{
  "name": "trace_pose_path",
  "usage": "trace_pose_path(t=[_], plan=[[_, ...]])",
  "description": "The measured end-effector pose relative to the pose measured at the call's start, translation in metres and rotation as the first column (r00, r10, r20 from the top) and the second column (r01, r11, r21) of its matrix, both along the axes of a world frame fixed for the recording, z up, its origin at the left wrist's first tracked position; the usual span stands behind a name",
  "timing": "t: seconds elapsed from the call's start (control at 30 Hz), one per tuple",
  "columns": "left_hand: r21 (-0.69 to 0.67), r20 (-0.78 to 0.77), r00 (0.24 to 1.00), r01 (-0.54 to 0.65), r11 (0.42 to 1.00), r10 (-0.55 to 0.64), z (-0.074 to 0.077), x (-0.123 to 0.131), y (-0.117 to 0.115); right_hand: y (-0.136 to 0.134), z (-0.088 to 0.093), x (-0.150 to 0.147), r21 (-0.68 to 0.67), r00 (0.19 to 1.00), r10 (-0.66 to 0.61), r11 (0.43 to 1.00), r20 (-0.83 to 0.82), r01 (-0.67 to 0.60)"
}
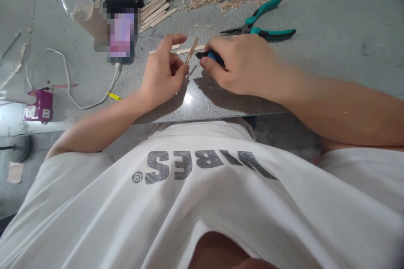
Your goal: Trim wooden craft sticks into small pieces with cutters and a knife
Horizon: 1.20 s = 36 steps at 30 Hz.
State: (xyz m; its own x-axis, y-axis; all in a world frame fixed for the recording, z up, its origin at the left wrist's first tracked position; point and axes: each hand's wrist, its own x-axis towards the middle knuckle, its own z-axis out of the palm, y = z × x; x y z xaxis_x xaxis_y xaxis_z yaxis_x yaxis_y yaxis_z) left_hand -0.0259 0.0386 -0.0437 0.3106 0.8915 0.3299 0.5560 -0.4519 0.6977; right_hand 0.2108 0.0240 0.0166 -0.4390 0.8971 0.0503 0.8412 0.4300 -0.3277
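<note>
The left hand (164, 71) pinched the stick (193, 47) low, seemingly to leave its top free, while the right hand (244, 64), curled tight round the tool (215, 57), held its tip just beside the stick.

The left forearm (97, 128), bare, is slanting inward and away from the torso. The left hand (164, 71) is maintaining a pinch low down, its thumb (180, 75) meeting the bent fingers, while the index finger (172, 38) is arching clear above. The right forearm (334, 105), also bare and slightly blurred, is reaching in from the right. The right hand (240, 63) is presenting its back upward, fingers curling into a closed grip, thumb pointing toward the left hand. Both hands are facing each other, near but apart.
</note>
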Motion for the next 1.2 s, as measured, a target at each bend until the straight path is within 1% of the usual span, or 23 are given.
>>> trace_pose_path(t=[0.07,0.13,0.2,0.3,0.37,0.43,0.5,0.57,0.63,0.73,0.87,1.0,1.1,1.2], plan=[[0.016,0.079,0.997,0.02,1.0,-0.021,-0.008,0.0,0.002,0.002,0.0,0.001,-0.027,0.97,-0.024,0.999,-0.24,0.018],[0.056,0.169,0.983,0.059,0.997,-0.068,-0.017,0.0,0.006,0.005,0.0,0.001,-0.081,0.879,-0.057,0.997,-0.474,0.021],[0.076,0.198,0.975,0.093,0.993,-0.106,-0.022,0.001,0.008,0.008,-0.001,0.0,-0.133,0.765,-0.078,0.991,-0.64,-0.01],[0.076,0.23,0.968,0.087,0.993,-0.103,-0.02,0.006,0.005,0.01,-0.003,-0.002,-0.214,0.641,-0.092,0.97,-0.762,-0.114],[0.041,0.263,0.96,0.092,0.995,-0.099,-0.017,0.009,0.001,0.009,-0.006,-0.005,-0.254,0.557,-0.103,0.946,-0.824,-0.2],[-0.003,0.291,0.95,0.119,0.993,-0.113,-0.014,0.012,-0.004,0.007,-0.008,-0.007,-0.257,0.482,-0.107,0.932,-0.869,-0.257],[-0.026,0.307,0.943,0.141,0.99,-0.126,-0.013,0.012,-0.007,0.004,-0.01,-0.009,-0.249,0.432,-0.112,0.929,-0.895,-0.275],[-0.027,0.31,0.941,0.147,0.989,-0.132,-0.014,0.012,-0.008,0.001,-0.01,-0.011,-0.245,0.409,-0.122,0.933,-0.904,-0.262],[-0.02,0.305,0.942,0.152,0.988,-0.139,-0.015,0.012,-0.008,0.0,-0.01,-0.011,-0.254,0.405,-0.14,0.937,-0.903,-0.241],[-0.008,0.313,0.94,0.148,0.989,-0.138,-0.016,0.014,-0.009,0.0,-0.01,-0.01,-0.27,0.413,-0.151,0.931,-0.898,-0.245],[-0.016,0.296,0.951,0.101,0.995,-0.091,-0.015,0.017,-0.011,-0.002,-0.008,-0.01,-0.264,0.429,-0.14,0.932,-0.892,-0.246],[0.047,0.274,0.956,0.095,0.994,-0.104,-0.015,0.017,-0.015,-0.005,-0.007,-0.01,-0.286,0.462,-0.153,0.929,-0.874,-0.234],[0.051,0.247,0.963,0.098,0.994,-0.107,-0.014,0.016,-0.017,-0.004,-0.008,-0.01,-0.286,0.446,-0.156,0.928,-0.882,-0.241],[0.022,0.27,0.955,0.124,0.992,-0.125,-0.013,0.016,-0.017,-0.002,-0.011,-0.01,-0.284,0.439,-0.151,0.924,-0.886,-0.255]])
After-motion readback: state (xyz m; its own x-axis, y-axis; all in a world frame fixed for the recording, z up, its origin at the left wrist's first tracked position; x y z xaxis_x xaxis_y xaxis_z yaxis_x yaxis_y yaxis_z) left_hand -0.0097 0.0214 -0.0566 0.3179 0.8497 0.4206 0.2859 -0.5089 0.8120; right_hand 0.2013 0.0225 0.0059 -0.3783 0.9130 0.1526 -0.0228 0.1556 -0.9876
